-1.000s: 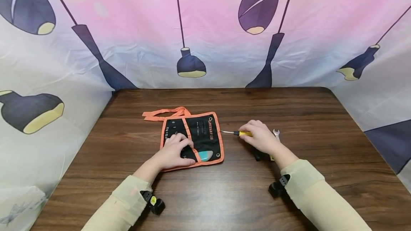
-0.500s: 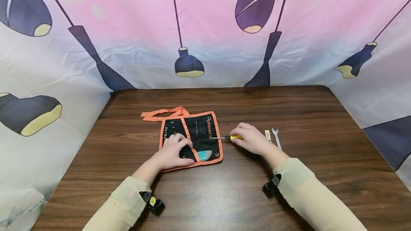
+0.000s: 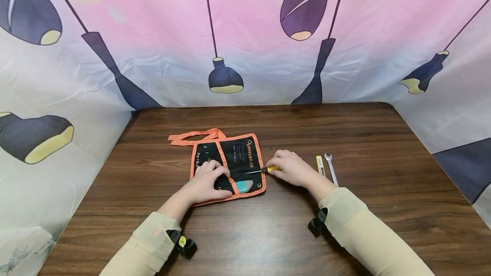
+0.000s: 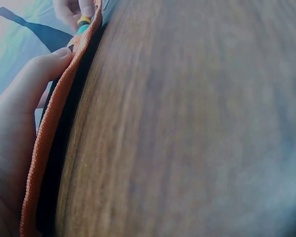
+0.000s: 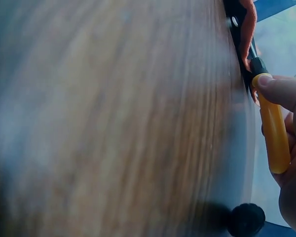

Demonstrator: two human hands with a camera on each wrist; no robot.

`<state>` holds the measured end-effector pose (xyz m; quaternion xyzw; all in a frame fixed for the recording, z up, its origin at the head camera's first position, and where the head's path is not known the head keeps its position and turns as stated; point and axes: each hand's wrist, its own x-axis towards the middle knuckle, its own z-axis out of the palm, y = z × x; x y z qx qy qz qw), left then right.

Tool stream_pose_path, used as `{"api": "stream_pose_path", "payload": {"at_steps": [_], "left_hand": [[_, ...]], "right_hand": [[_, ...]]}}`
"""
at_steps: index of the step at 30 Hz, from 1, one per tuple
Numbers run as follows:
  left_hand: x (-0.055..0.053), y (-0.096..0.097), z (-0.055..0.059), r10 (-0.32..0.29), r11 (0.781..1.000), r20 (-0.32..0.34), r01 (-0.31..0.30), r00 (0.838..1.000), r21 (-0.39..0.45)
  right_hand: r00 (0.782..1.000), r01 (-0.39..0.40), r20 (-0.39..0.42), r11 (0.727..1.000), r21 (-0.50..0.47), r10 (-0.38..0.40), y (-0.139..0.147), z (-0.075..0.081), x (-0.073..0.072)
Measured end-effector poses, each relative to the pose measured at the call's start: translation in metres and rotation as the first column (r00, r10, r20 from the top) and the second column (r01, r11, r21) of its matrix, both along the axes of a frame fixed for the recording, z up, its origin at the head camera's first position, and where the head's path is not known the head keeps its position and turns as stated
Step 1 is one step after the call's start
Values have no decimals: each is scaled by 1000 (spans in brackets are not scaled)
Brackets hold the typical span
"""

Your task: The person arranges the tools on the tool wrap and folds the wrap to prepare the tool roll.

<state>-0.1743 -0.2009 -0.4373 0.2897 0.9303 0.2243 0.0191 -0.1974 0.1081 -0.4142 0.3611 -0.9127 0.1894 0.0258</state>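
Note:
A black tool pouch [image 3: 239, 152] with orange trim lies unrolled on the table. My left hand [image 3: 206, 182] rests on its left part, thumb and index finger spread apart near the orange pocket edge. In the left wrist view the thumb [image 4: 42, 74] touches the pouch's orange border [image 4: 56, 106]. My right hand [image 3: 290, 167] grips a screwdriver by its yellow handle [image 5: 272, 131], at the pouch's right edge. Its thin metal shaft [image 3: 253, 172] points left over the pouch. A teal and grey tool end [image 3: 244, 186] sticks out of a lower pocket.
A wrench [image 3: 331, 168] and a narrow yellow-and-white item [image 3: 320, 165] lie right of my right hand, partly hidden by the arm. Orange ties [image 3: 197, 135] trail from the pouch's top left. A dark rounded end [image 5: 245, 219] shows in the right wrist view.
My right hand has moved left with the screwdriver, bringing the shaft over the pouch and uncovering the wrench and the yellow-and-white item. My left hand has stayed on the pouch.

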Motion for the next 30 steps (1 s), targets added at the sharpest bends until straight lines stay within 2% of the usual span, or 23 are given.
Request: {"api": "stream_pose_path", "payload": {"at_steps": [8, 19, 30], "left_hand": [[-1, 0, -1, 3, 1000, 2, -3, 1000, 1], [-1, -1, -4, 4, 1000, -2, -4, 1000, 5], [-1, 0, -3, 6, 1000, -13, -6, 1000, -2]], "right_hand": [[1000, -15, -16, 1000, 23, 16, -5, -4, -2], [997, -62, -47, 998, -4, 61, -13, -3, -1], [998, -58, 0, 998, -1, 58, -20, -2, 0]]}}
